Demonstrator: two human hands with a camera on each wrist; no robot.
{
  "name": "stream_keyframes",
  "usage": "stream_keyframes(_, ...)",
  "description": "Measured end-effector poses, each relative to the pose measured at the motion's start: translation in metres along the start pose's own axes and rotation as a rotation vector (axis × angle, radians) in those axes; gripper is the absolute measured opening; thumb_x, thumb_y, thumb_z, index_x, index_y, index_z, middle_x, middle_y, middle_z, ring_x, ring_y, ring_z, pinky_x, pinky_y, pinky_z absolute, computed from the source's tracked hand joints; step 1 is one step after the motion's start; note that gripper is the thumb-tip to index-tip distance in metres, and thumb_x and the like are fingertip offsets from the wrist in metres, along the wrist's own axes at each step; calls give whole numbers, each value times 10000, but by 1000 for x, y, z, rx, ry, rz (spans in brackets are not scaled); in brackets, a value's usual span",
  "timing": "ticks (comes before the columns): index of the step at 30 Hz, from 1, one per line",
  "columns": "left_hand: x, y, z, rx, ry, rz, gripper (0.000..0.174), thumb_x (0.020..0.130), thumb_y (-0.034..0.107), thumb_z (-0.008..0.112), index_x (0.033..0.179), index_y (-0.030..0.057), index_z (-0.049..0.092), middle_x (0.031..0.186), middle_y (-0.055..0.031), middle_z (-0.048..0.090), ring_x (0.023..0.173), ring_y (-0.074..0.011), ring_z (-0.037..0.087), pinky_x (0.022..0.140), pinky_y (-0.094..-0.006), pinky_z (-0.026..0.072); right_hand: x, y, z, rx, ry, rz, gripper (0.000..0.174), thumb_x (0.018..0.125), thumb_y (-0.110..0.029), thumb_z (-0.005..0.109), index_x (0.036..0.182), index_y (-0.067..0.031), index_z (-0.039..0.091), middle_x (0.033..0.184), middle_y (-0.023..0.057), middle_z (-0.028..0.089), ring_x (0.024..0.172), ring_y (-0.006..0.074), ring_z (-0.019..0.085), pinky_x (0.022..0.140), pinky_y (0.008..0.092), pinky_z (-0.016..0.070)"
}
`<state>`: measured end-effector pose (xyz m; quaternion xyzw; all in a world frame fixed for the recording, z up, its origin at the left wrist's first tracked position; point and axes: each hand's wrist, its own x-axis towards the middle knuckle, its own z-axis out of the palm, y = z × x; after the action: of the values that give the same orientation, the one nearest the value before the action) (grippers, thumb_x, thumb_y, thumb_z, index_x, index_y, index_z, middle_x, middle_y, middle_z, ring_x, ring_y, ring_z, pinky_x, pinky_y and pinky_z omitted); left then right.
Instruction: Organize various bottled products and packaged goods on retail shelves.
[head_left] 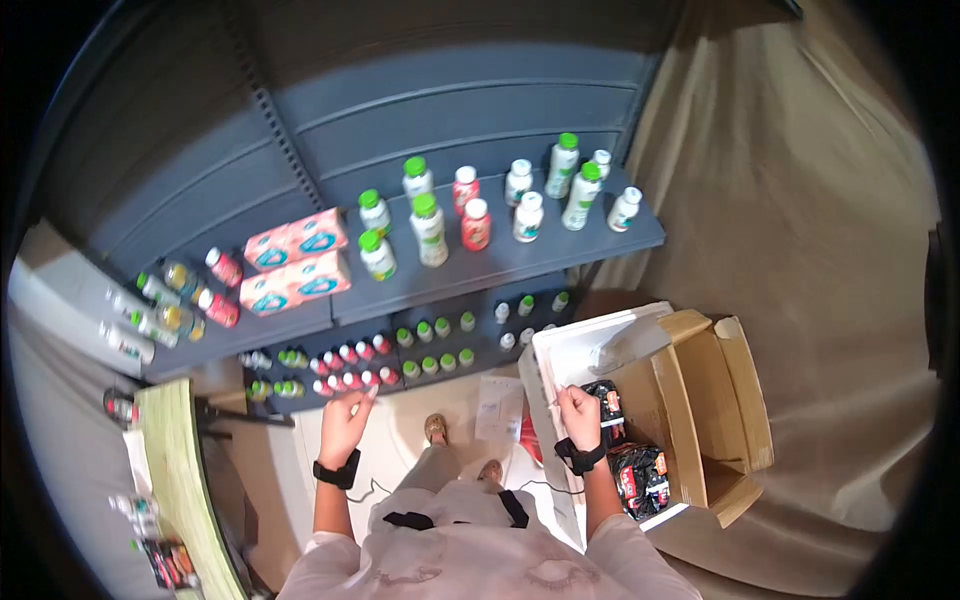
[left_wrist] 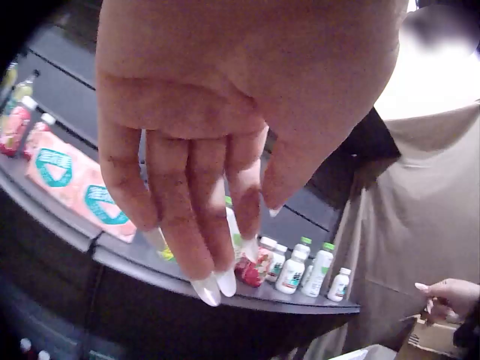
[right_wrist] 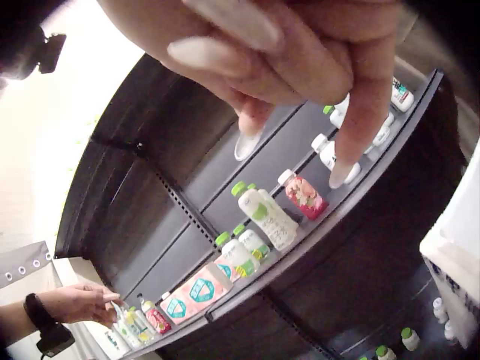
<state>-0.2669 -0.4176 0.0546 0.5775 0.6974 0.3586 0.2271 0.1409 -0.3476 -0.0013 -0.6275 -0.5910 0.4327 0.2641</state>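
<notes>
While Bottles Line the Shelf, Both Hands Hang Loose

Farthest left stands a pale wooden table (head_left: pixel 170 430), a dark packet (head_left: pixel 170 563) just past its left edge. Behind it, the left end of the grey shelf (head_left: pixel 400 295) carries white bottles (head_left: pixel 127 342), yellow bottles (head_left: pixel 182 321) and a pair of pink bottles (head_left: pixel 219 308). Next come pink tissue packs (head_left: pixel 295 283), one row behind another.

Below the shelf's front edge in the head view is the left hand (head_left: pixel 343 428), its fingers relaxed and holding nothing; rows of small bottles (head_left: pixel 428 365) fill the lower level beyond it. Above, green-capped bottles (head_left: pixel 430 232), red bottles (head_left: pixel 476 228) and small white bottles (head_left: pixel 528 220) stand upright toward the shelf's right end.

The right hand (head_left: pixel 580 418), fingers loosely bent around nothing, overlaps the left side of a white box (head_left: pixel 543 390); I cannot tell whether they touch. Black packets (head_left: pixel 640 482) lie inside that box. Against its right side sits an open cardboard box (head_left: pixel 715 390), with a brown curtain (head_left: pixel 820 300) behind.
</notes>
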Motion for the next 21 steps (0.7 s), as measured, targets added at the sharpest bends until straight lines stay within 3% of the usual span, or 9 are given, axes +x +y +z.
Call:
stream_keyframes(3, -67, -27, -24, -91, 5, -229, 235, 876, 28, 620, 1106, 30, 668, 613, -82, 613, 568, -126, 609, 562, -279, 479, -19, 10, 30, 49, 65, -118, 245, 985, -213, 543, 1001, -1, 666, 760, 23, 624, 641, 61, 531, 599, 251, 476)
stream_keyframes(4, -82, -29, -38, -86, 25, -282, 236, 875, 31, 624, 1107, 28, 668, 602, -77, 605, 549, -124, 598, 552, -279, 477, -26, 5, 33, -100, 5, -71, 259, 968, -123, 528, 1198, -32, 606, 808, 56, 656, 674, 131, 609, 636, 280, 498)
stream_keyframes(7, -111, -21, -86, 19, 106, -335, 184, 882, 66, 634, 1054, 28, 686, 540, -58, 566, 492, -99, 552, 481, -278, 419, -52, -12, 40, -127, -30, -294, 460, 910, -6, 532, 1363, -63, 473, 983, 129, 672, 834, 246, 669, 748, 316, 521)
stream_keyframes(9, -121, -32, -113, 39, 164, -384, 110, 887, 93, 641, 944, 18, 696, 505, -48, 540, 483, -84, 535, 465, -274, 392, -59, -13, 48, -199, -31, -339, 521, 874, 31, 534, 1379, -69, 449, 1108, 164, 627, 953, 277, 640, 833, 344, 500)
stream_keyframes(10, -125, -33, -124, 41, 233, -362, 165, 889, 138, 651, 805, -1, 674, 487, -58, 531, 461, -106, 520, 456, -287, 379, -64, -12, 52, -233, -29, -360, 553, 856, 49, 535, 1386, -71, 437, 1170, 182, 604, 1013, 293, 626, 876, 358, 489)
stream_keyframes(11, -130, -36, -134, 80, 249, -327, 186, 888, 147, 653, 784, -7, 665, 490, -68, 533, 453, -119, 514, 454, -296, 375, -69, -13, 56, -266, -28, -383, 585, 838, 67, 537, 1394, -74, 424, 1232, 199, 581, 1073, 308, 611, 919, 372, 479)
stream_keyframes(14, -155, -52, -174, 188, 286, -272, 290, 894, 194, 645, 709, -29, 627, 530, -125, 547, 443, -178, 492, 462, -330, 367, -86, -29, 77, -305, -18, -426, 423, 849, 26, 537, 1269, -27, 543, 1175, 197, 608, 1056, 319, 615, 910, 381, 481)
stream_keyframes(18, -221, -73, -225, 181, 380, -214, 348, 954, 226, 570, 739, -42, 628, 565, -99, 544, 517, -138, 498, 494, -292, 370, -115, -59, 135, -243, -42, -433, 290, 868, -14, 529, 1142, -11, 623, 1031, 206, 642, 938, 374, 633, 839, 405, 501)
stream_keyframes(21, -295, -94, -251, 67, 534, -466, 365, 984, 271, 524, 823, -31, 651, 554, -87, 530, 510, -151, 506, 498, -301, 385, -139, -83, 192, -202, -107, -494, 278, 872, -31, 538, 1135, -23, 629, 1028, 208, 657, 937, 374, 640, 833, 406, 504)
